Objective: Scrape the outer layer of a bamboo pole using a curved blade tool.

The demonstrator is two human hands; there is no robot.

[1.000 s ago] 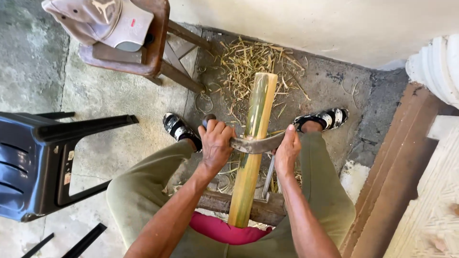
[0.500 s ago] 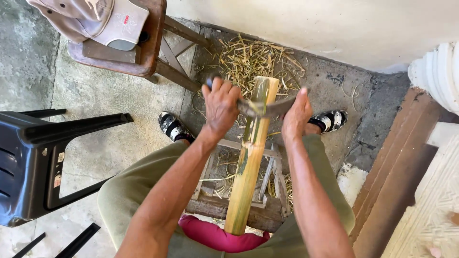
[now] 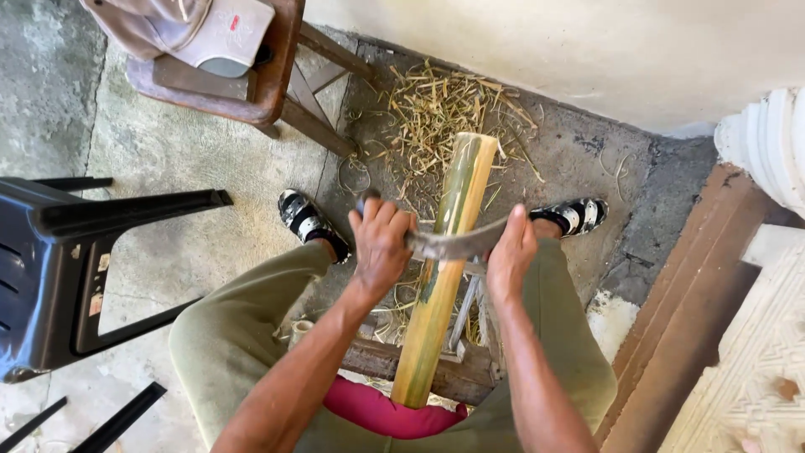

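Your left hand [image 3: 381,243] is clenched round the handle of the curved blade [image 3: 453,244], and your right hand [image 3: 511,252] grips its other end. The blade lies across the bamboo pole [image 3: 444,268], which slants between your knees over straw shavings [image 3: 436,109].

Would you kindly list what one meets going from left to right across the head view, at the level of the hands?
Dark plastic chair → sandalled foot → left hand → bamboo pole → right hand → other sandalled foot → wooden beam.
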